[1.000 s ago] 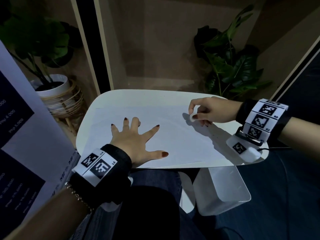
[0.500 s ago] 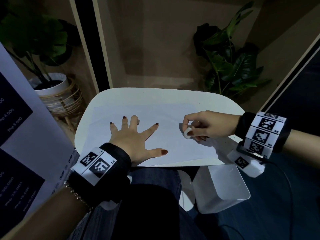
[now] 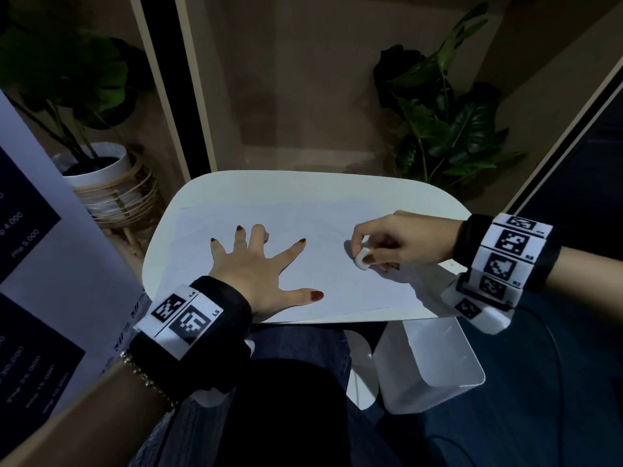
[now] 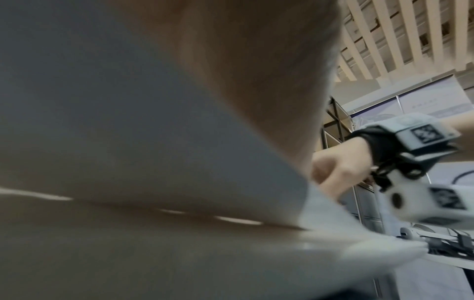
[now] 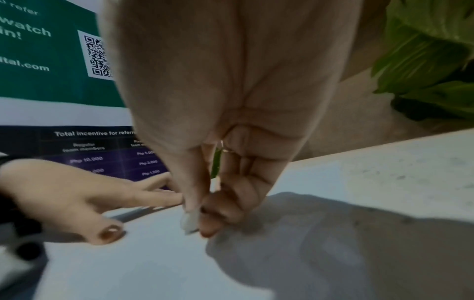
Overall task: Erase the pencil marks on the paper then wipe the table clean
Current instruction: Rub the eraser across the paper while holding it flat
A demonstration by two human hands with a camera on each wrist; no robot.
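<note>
- The paper point(image 3: 337, 264) is lying flat on the white table point(image 3: 303, 187), covering most of the top, with its near right corner reaching the table's front edge. Any pencil marks on it are too faint to make out.
- A single sheet like this is likely behaving as light, thin and floppy, so it is liable to slide, buckle or tear under rubbing; it is best pinned flat near the rubbed spot, not gripped.
- The eraser point(image 3: 362, 260) is sitting low on the sheet's right part; it looks small and white, probably slightly soft and grippy, and is best held by its sides.
- The right hand point(image 3: 401, 242) is pinching that eraser between thumb and curled fingertips point(image 5: 207, 223), its lower end at the paper.
- The left hand point(image 3: 256, 267) is lying palm down on the sheet's left part, fingers spread straight, holding nothing.
</note>
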